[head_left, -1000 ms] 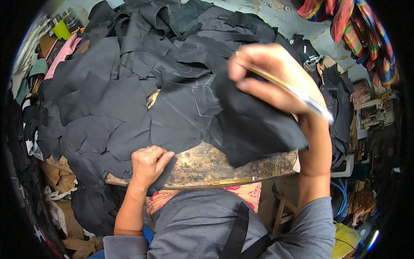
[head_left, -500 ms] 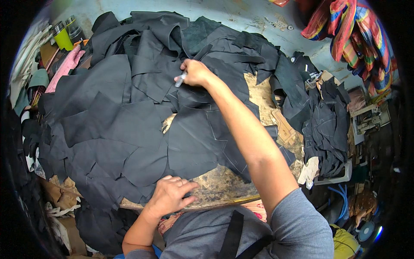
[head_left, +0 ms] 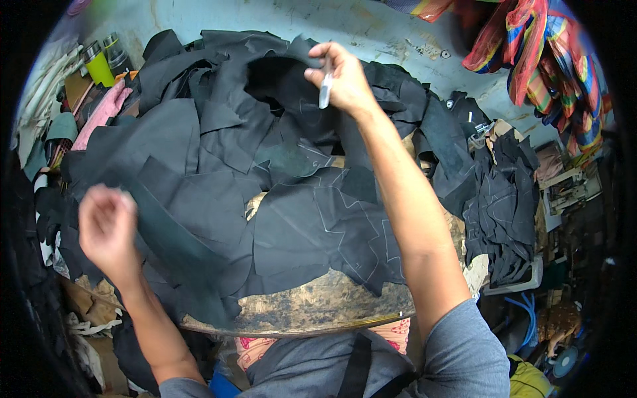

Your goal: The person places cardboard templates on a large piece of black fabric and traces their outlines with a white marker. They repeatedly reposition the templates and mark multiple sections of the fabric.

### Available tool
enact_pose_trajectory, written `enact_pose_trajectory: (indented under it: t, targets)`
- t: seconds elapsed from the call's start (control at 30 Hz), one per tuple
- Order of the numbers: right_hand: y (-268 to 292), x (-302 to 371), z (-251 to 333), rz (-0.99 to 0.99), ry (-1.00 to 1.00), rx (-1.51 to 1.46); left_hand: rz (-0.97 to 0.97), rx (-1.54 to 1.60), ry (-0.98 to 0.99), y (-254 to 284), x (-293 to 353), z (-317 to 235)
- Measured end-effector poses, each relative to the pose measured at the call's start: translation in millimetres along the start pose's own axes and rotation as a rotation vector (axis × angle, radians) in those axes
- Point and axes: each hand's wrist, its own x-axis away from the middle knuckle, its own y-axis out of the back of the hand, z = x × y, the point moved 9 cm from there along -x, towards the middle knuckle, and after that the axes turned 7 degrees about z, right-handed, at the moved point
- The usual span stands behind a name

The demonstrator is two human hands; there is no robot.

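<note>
My right hand [head_left: 345, 79] is at the far side of the heap, closed around a slim silver pen [head_left: 325, 89]. Its fingertips are at the edge of a raised black leather sheet [head_left: 292, 83], which bulges up over a dark hollow. My left hand [head_left: 109, 229], blurred by motion, is over the left side with curled fingers. Beside those fingers a black leather piece [head_left: 176, 245] is lifted and tilted, its greenish-grey underside showing, and the fingers seem to grip its edge. Between my arms lies a leather panel [head_left: 312, 225] marked with pale drawn outlines.
The leather lies on a worn wooden board [head_left: 298, 305] with a curved near edge. At the right is a stack of cut black pieces [head_left: 504, 205]. A yellow-green bottle [head_left: 98, 65] and pink cloth [head_left: 103, 116] are at the far left. Colourful striped bags [head_left: 524, 46] hang at the far right.
My left hand has moved from the near board edge leftward and up, and a leather piece there is now lifted. My right hand has moved farther away and right, and the sheet near it has risen.
</note>
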Motion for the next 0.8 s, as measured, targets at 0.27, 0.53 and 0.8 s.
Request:
enact_pose_trajectory:
  t: [0.27, 0.53, 0.8]
  targets:
    - [43, 26, 87, 0.011, 0.038, -0.535, 0.472, 0.536, 0.423, -122, 25, 43]
    - [10, 109, 92, 0.269, -0.081, -0.64, 0.558, 1.135, 0.76, -215, 80, 13]
    - [32, 212, -7, 0.032, -0.422, -0.54, 0.511, 0.673, 0.627, -213, 117, 49]
